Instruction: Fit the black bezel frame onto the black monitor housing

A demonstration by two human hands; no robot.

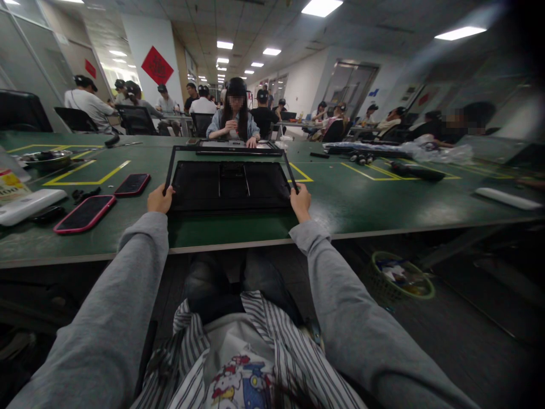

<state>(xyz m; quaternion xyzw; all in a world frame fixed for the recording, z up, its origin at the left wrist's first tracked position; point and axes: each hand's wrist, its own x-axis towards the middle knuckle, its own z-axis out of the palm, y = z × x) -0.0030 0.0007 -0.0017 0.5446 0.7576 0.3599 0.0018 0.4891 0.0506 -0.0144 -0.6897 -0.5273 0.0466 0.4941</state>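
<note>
A thin black rectangular bezel frame [169,170] is held by its two sides, tilted up over the green table. My left hand [159,200] is closed around its left side. On the opposite side my right hand [300,201] grips the bezel frame with the thumb on top. Below and behind the frame's opening lies a black panel [196,184], like a monitor back cover, with a raised block and two pale vertical strips in its middle. The frame's lower edge is hard to tell from the panel, and I cannot tell whether they touch.
Two phones with pink-red edges, one phone [85,215] nearer, lie left on the green table [383,210]. A metal bowl [49,160] and a white device [32,205] are further left. Opposite sits a person [234,122]. Plastic wrap [447,150] lies right; a basket [400,278] stands below.
</note>
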